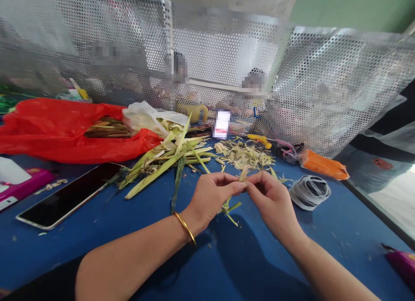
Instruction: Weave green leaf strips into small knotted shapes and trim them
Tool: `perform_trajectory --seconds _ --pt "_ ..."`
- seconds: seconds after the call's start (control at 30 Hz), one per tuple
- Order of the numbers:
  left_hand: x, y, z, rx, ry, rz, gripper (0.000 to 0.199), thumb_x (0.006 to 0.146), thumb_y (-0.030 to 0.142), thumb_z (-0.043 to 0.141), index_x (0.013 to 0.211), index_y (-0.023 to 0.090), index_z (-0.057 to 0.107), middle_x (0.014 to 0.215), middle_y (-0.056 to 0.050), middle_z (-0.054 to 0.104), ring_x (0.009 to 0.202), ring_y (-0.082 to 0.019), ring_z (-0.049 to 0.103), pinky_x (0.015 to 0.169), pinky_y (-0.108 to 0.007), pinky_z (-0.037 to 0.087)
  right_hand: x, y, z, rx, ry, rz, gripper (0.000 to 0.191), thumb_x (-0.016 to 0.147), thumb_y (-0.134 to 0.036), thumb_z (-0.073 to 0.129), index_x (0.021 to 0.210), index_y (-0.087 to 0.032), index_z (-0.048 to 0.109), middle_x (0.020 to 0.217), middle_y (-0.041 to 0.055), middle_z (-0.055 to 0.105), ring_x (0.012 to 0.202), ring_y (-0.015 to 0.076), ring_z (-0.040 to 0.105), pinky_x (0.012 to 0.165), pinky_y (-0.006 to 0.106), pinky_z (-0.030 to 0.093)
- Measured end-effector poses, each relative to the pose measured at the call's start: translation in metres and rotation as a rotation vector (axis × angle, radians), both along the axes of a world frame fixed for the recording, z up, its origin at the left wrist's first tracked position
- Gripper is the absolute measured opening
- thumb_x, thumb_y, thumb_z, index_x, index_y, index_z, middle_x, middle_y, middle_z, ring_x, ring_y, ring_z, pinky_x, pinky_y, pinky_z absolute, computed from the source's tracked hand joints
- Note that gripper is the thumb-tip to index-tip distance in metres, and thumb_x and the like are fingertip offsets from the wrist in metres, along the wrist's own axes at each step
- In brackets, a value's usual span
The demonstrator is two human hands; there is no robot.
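Observation:
My left hand [212, 197], with a gold bangle at the wrist, and my right hand [270, 201] meet fingertip to fingertip above the blue table. Between them they pinch a pale dried leaf strip [243, 173], its short end pointing up and the rest mostly hidden by fingers. Thin green strips [231, 212] show just below the hands; whether they join the pinched piece I cannot tell. Beyond the hands lies a heap of leaf scraps [248, 154]. Left of it is a pile of long green-yellow leaves [162, 160].
A red plastic bag [65, 132] holding dried leaves lies left, near a large phone [69, 195]. A lit phone [221, 124] leans against the perforated metal screen [223, 46]. At right are a grey twine roll [310, 192], an orange packet [324, 163] and a yellow-handled tool [259, 140]. People sit behind the screen.

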State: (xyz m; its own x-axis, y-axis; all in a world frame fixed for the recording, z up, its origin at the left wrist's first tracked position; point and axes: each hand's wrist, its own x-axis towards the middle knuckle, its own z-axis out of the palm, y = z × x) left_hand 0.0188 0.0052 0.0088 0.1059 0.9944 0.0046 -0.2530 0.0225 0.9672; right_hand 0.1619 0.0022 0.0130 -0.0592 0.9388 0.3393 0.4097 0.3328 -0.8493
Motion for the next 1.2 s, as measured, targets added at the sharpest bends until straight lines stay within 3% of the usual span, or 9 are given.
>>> perform_trajectory --seconds 0.17,0.43,0.6,0.7,0.83,1.0,1.2 --pt "0.0 0.002 -0.004 0.028 0.026 0.021 0.006 0.07 0.021 0.069 0.066 0.016 0.07 0.063 -0.001 0.068 0.062 -0.011 0.061 0.067 -0.024 0.049 0.0 0.001 0.002 -0.019 0.038 0.0 0.017 0.079 -0.033 0.061 0.07 -0.019 0.058 0.066 0.0018 0.065 0.063 0.0156 0.059 0.059 0.028 0.046" --pt "0.001 0.003 -0.005 -0.023 -0.031 -0.01 0.007 0.073 0.019 0.065 0.068 0.014 0.067 0.063 -0.001 0.068 0.056 -0.009 0.058 0.06 -0.022 0.047 -0.001 0.004 -0.001 -0.053 0.315 0.078 0.018 0.074 -0.025 0.069 0.072 -0.021 0.052 0.062 -0.0042 0.058 0.06 0.0133 0.061 0.059 0.026 0.049" --pt "-0.003 0.006 -0.002 -0.086 -0.081 -0.038 0.009 0.069 0.021 0.069 0.067 0.013 0.066 0.063 -0.002 0.067 0.053 -0.008 0.055 0.058 -0.021 0.045 0.004 0.004 0.0 0.161 0.036 0.15 0.006 0.085 -0.021 0.058 0.079 -0.021 0.06 0.073 -0.0005 0.062 0.07 0.0143 0.061 0.067 0.027 0.049" --pt "-0.006 0.007 0.001 -0.067 -0.082 -0.026 0.009 0.067 0.021 0.07 0.066 0.014 0.065 0.062 -0.001 0.066 0.053 -0.008 0.054 0.058 -0.022 0.044 0.007 0.003 0.002 0.333 -0.19 0.178 0.014 0.089 -0.017 0.053 0.086 -0.022 0.065 0.084 0.0027 0.066 0.081 0.0159 0.062 0.076 0.029 0.048" --pt "-0.007 0.007 0.003 -0.05 -0.089 -0.045 0.008 0.067 0.02 0.069 0.066 0.014 0.064 0.062 -0.001 0.066 0.056 -0.008 0.055 0.059 -0.022 0.044 0.009 0.003 0.0 0.47 -0.286 0.131 0.016 0.088 -0.015 0.053 0.093 -0.023 0.065 0.087 0.003 0.066 0.082 0.0157 0.063 0.074 0.027 0.049" --pt "-0.006 0.006 0.001 -0.047 -0.092 -0.062 0.009 0.069 0.02 0.068 0.067 0.014 0.063 0.062 -0.001 0.065 0.059 -0.009 0.057 0.064 -0.022 0.046 0.01 0.004 -0.002 0.473 -0.283 0.113 0.013 0.087 -0.015 0.055 0.091 -0.023 0.065 0.084 0.0014 0.067 0.079 0.0141 0.064 0.072 0.025 0.049" --pt "-0.003 0.005 -0.002 0.015 -0.042 -0.035 0.008 0.073 0.02 0.066 0.069 0.014 0.062 0.061 0.001 0.065 0.061 -0.009 0.059 0.065 -0.021 0.047 0.006 0.004 0.0 0.356 -0.163 0.088 0.008 0.085 -0.018 0.059 0.081 -0.021 0.065 0.081 0.0009 0.068 0.078 0.0148 0.063 0.072 0.026 0.049"
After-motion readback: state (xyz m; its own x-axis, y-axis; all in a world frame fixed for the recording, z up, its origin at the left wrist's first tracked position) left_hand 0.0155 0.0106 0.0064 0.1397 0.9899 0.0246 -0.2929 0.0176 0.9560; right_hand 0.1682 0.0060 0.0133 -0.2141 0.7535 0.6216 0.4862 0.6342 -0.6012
